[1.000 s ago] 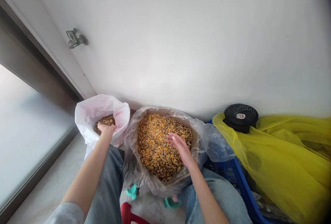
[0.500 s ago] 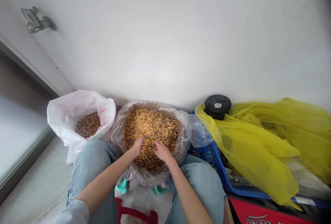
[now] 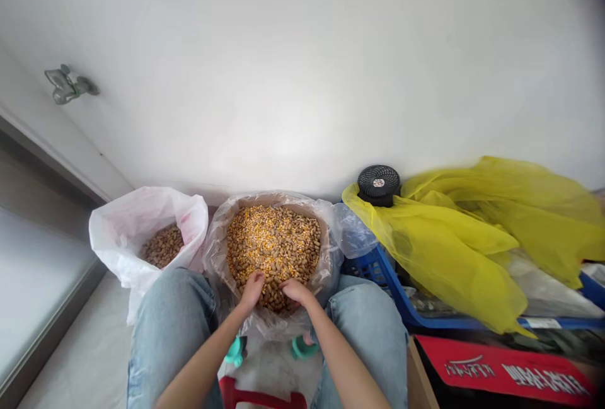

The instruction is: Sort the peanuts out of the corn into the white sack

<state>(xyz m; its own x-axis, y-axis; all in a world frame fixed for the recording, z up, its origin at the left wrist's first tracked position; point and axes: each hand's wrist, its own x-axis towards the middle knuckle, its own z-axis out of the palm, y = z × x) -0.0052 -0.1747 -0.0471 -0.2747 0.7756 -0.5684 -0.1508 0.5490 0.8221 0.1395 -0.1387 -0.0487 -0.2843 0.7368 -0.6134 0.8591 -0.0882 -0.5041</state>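
A round container lined with a clear plastic bag [image 3: 215, 248] stands between my knees, full of yellow corn kernels and brown unshelled nuts [image 3: 274, 239]. My left hand [image 3: 254, 287] is at the near part of this mix, its fingers pinched together; what they hold is too small to make out. Just to its right, my right hand [image 3: 293, 290] touches the nuts with curled fingers, and its fingertips are partly hidden among them. The two hands are apart.
On the left stands a white bag [image 3: 111, 226] with brown nuts inside. At the right a blue crate [image 3: 401, 299] holds yellow netting [image 3: 454, 245] and a small black fan [image 3: 379, 183]. A red stool part [image 3: 265, 398] shows below.
The view has tilted and shifted. Both hands have drawn toward the near rim of the container, and the fingers of my left hand have come out of the mix.
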